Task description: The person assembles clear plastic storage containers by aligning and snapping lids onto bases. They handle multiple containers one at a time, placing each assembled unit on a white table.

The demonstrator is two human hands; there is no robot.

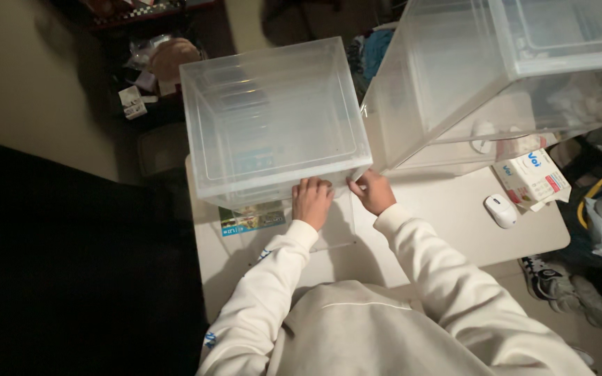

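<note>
Bin is steadied on the counter at its near wall. Left hand is pressed flat, fingers together; right hand pinches the corner.

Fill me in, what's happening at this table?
A person in a white sweatshirt has both hands on the near bottom edge of a clear plastic bin standing on the white table. The left hand presses on the front wall, and the right hand pinches the near right corner. A bigger clear bin sits to the right, with a white mouse and a small carton beside it. A colourful booklet lies under the held bin.
</note>
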